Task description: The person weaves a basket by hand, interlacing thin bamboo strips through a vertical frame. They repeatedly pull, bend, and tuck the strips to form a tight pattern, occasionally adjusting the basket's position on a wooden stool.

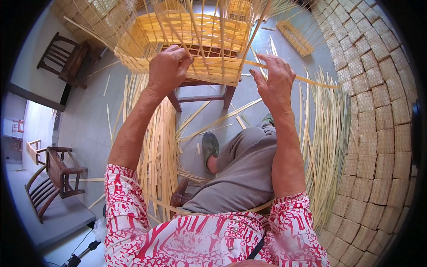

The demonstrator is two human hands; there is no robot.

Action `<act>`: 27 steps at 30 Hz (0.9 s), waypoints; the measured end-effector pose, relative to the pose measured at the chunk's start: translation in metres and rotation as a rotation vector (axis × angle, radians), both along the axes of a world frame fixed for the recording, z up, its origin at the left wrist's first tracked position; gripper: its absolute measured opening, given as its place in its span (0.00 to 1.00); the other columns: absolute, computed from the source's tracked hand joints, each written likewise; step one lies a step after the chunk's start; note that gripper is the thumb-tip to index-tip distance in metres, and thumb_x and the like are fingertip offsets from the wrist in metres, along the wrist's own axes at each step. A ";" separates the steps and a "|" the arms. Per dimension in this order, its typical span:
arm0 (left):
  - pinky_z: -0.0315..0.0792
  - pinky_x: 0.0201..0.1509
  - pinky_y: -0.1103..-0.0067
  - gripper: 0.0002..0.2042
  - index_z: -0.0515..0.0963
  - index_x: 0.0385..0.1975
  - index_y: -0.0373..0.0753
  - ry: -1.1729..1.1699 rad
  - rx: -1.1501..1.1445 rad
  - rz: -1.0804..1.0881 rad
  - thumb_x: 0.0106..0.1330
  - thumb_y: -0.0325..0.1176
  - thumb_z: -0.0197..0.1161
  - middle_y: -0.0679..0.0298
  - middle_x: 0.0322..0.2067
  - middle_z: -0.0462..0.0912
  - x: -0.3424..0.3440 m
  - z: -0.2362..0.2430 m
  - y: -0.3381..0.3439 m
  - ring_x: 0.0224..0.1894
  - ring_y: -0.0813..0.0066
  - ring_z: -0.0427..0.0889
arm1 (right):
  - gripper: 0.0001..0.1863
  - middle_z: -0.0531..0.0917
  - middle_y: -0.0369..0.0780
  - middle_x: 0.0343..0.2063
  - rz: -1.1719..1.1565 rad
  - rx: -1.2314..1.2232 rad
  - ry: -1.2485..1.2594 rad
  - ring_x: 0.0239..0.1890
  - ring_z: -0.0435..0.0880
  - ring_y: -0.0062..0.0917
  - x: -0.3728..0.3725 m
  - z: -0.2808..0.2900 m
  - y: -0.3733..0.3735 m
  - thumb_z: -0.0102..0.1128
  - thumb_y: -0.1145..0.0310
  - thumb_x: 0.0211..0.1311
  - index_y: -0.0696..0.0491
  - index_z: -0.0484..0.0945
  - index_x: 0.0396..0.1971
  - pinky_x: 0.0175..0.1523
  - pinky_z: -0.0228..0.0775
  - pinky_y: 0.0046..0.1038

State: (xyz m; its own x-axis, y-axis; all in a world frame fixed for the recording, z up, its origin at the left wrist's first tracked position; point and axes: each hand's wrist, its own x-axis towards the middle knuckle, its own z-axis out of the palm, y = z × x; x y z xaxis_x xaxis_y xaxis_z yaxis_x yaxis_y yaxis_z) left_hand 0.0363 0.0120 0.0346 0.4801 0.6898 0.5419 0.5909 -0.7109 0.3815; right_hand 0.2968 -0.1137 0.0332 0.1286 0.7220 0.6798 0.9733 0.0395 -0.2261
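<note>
In front of me a half-woven yellow bamboo basket (213, 71) rests on a dark wooden stool (202, 99), its long upright stakes standing out of the top. My left hand (171, 66) is closed at the near wall's upper edge, its fingertips hidden against the weave and stakes. From the right end of that wall a long flat bamboo strip (318, 83) runs out sideways. My right hand (275, 80) has it passing through bent fingers, with thumb and forefinger a little apart on either side of it.
Loose bamboo strips (153, 155) lie in a bundle left of my legs, and another bundle (327, 133) lies on the right. Stacked woven pieces (373, 133) line the right side. Wooden chairs (62, 171) stand at left. Another woven piece (296, 38) sits on the floor ahead.
</note>
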 end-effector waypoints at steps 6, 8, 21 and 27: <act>0.78 0.40 0.71 0.04 0.84 0.32 0.36 -0.036 -0.006 -0.061 0.62 0.28 0.68 0.59 0.35 0.85 -0.026 -0.018 0.000 0.36 0.58 0.86 | 0.06 0.87 0.38 0.31 0.255 -0.213 0.127 0.40 0.86 0.33 -0.003 -0.012 0.006 0.59 0.69 0.65 0.47 0.82 0.40 0.50 0.68 0.36; 0.79 0.41 0.72 0.04 0.83 0.33 0.34 -0.020 0.000 -0.057 0.62 0.27 0.68 0.58 0.37 0.86 -0.026 -0.016 -0.001 0.37 0.59 0.86 | 0.07 0.87 0.39 0.31 0.282 -0.235 0.140 0.37 0.87 0.33 -0.004 -0.008 0.005 0.58 0.72 0.64 0.48 0.83 0.40 0.45 0.72 0.35; 0.82 0.46 0.73 0.19 0.76 0.55 0.38 -0.313 0.131 -0.224 0.64 0.22 0.66 0.57 0.48 0.81 0.010 -0.020 -0.087 0.41 0.61 0.85 | 0.06 0.85 0.43 0.27 0.359 -0.307 0.169 0.31 0.85 0.40 -0.032 0.009 -0.001 0.60 0.69 0.64 0.48 0.83 0.39 0.37 0.75 0.39; 0.79 0.33 0.75 0.06 0.78 0.43 0.34 -0.232 -0.084 -0.241 0.69 0.23 0.61 0.56 0.31 0.82 0.028 -0.011 -0.073 0.31 0.69 0.87 | 0.04 0.83 0.43 0.24 0.436 -0.251 0.101 0.30 0.84 0.43 -0.047 0.014 -0.002 0.61 0.66 0.63 0.49 0.82 0.34 0.35 0.74 0.41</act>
State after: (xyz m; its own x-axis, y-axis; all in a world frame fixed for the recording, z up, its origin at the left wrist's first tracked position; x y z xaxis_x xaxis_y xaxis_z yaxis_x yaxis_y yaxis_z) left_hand 0.0645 -0.0607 0.0237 0.5054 0.6184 0.6018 0.3007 -0.7799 0.5489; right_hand 0.2493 -0.1159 0.0470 -0.1644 0.8626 0.4785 0.8514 0.3690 -0.3727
